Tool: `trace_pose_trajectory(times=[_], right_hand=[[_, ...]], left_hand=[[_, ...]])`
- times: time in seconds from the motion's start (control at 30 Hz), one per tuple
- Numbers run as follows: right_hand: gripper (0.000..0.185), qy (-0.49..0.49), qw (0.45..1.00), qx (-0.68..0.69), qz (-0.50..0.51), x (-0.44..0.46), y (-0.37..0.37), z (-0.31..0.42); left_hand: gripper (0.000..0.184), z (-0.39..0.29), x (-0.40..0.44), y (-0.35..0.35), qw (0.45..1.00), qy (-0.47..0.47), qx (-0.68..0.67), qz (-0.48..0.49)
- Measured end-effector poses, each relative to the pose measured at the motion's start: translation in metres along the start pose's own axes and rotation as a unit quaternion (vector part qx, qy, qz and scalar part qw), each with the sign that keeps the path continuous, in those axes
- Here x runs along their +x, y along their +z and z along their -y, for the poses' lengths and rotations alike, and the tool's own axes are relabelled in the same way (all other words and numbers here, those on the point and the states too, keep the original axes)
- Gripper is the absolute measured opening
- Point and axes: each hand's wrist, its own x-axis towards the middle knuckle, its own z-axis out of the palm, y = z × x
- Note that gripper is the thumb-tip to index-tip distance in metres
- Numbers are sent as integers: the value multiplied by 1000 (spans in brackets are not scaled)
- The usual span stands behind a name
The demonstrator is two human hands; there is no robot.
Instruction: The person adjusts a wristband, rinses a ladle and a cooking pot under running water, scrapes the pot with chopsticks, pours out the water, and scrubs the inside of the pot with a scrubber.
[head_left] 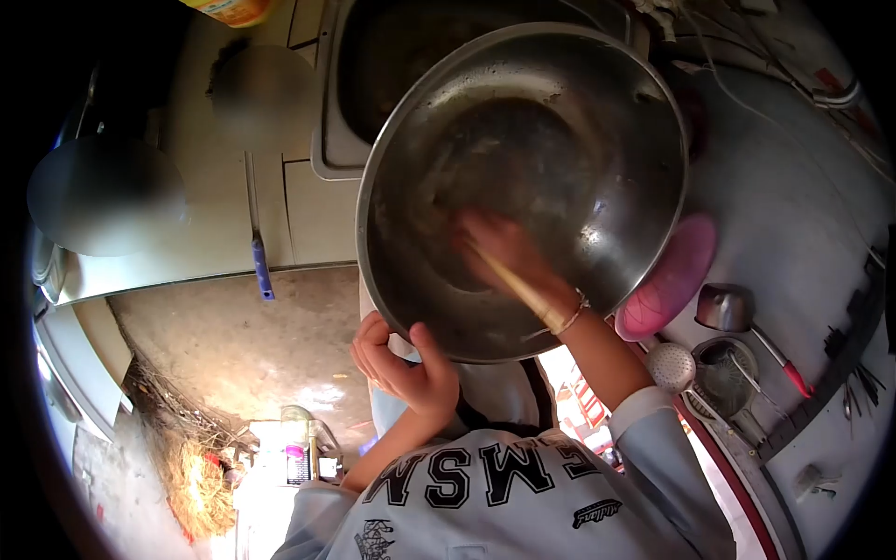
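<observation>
A large, wide metal basin [644, 121] tilts in front of me, partly over the sink. My left hand [406, 369] grips its near rim, thumb and fingers on either side of the edge. Inside the basin is my right hand [504, 252], closed around a tool with a pale wooden handle [523, 287]. The handle runs back along my wrist, past a bracelet. Motion blur and my fingers hide the tool's working end. Dull smears and wet-looking glints mark the basin's inner surface.
The sink [331, 140] lies behind the basin, beside a tiled counter. A blue-handled utensil [259, 257] hangs over the counter's front edge. On the right are a pink bowl [672, 280], a skimmer [670, 367], a strainer [726, 373] and a red-handled ladle [726, 308].
</observation>
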Motion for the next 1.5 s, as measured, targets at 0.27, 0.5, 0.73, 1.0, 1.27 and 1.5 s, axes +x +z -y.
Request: trace_pose_trajectory(times=[0.27,0.5,0.73,1.0,1.27,1.5], right_hand=[[9,6,1000,-21,4,-5,-11,-11],[9,-41,999,-11,-13,2,-14,-20],[12,54,991,-58,-111,21,-30,-31],[13,-90,988,-104,-67,31,-34,-29],[13,-175,983,-27,-38,18,-40,-31],[13,-160,979,-73,-101,17,-46,-30]], left_hand=[[21,0,3,3,999,12,9,-46],[21,-1,4,6,998,16,6,-56],[27,-6,35,-30,977,-145,-28,155],[15,-15,59,-29,968,-85,-84,221],[13,-47,65,-31,976,15,-30,216],[12,-62,65,-32,976,45,7,214]])
